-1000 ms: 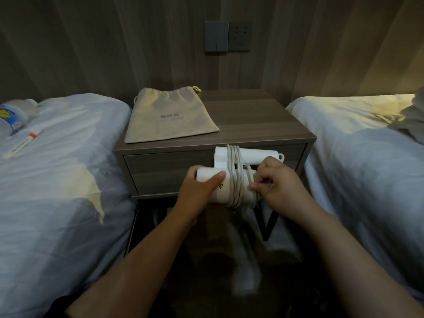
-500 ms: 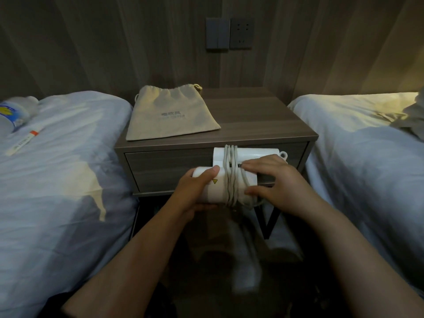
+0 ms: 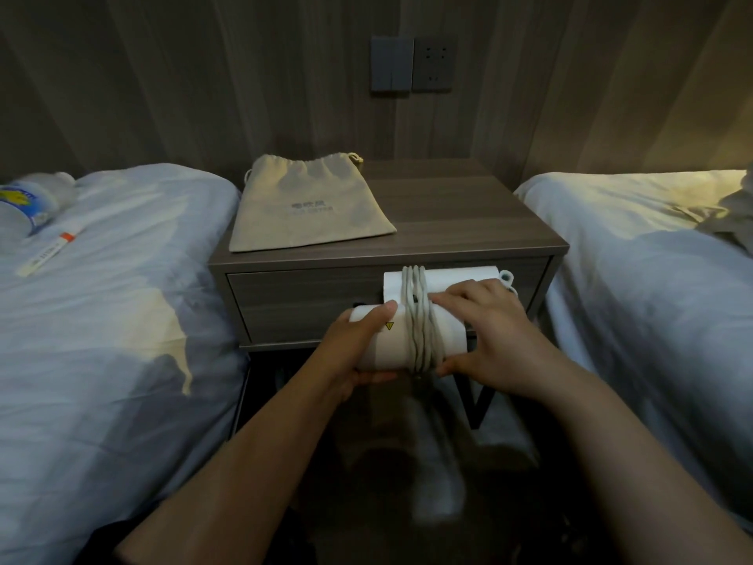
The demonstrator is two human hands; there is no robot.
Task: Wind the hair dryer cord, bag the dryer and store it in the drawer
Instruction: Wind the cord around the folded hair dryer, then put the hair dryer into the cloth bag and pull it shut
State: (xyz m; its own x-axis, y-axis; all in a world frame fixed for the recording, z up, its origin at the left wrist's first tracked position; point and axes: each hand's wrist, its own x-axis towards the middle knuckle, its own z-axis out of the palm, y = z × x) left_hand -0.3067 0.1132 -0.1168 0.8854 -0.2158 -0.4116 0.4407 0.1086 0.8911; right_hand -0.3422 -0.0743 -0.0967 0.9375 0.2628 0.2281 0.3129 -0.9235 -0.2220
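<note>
Hair dryer (image 3: 391, 344), white and folded into two parallel cylinders, is held in the air at the lower centre of the frame, just in front of the closed drawer (image 3: 305, 303) of a grey wooden nightstand. Its pale cord (image 3: 415, 311) is wound in several turns round both cylinders near their middle. The left hand (image 3: 350, 352) has its grip closed on the left end of the nearer cylinder, thumb on top beside a small yellow warning triangle and fingers curled underneath. The right hand (image 3: 497, 336) has its grip on the right part of the dryer, with the fingers laid over the top so that their tips meet the cord coil and the thumb underneath, just beside the lowest turns. On the nightstand's worktop (image 3: 468, 214), above and left of the hands, a beige drawstring bag (image 3: 305, 205) lies flat with dark print on it and its gathered mouth toward the wall. A bed (image 3: 102, 320) with a pale sheet fills the left of the frame; a plastic bottle (image 3: 24, 201) and a thin white tube (image 3: 51, 248) with an orange band lie on it at the upper left. A second bed (image 3: 652, 279) stands at the right, with crumpled cloth (image 3: 737, 210) at the frame's edge. On the wood-panelled wall at top centre sit a switch (image 3: 391, 65) and a socket (image 3: 434, 63) side by side.
</note>
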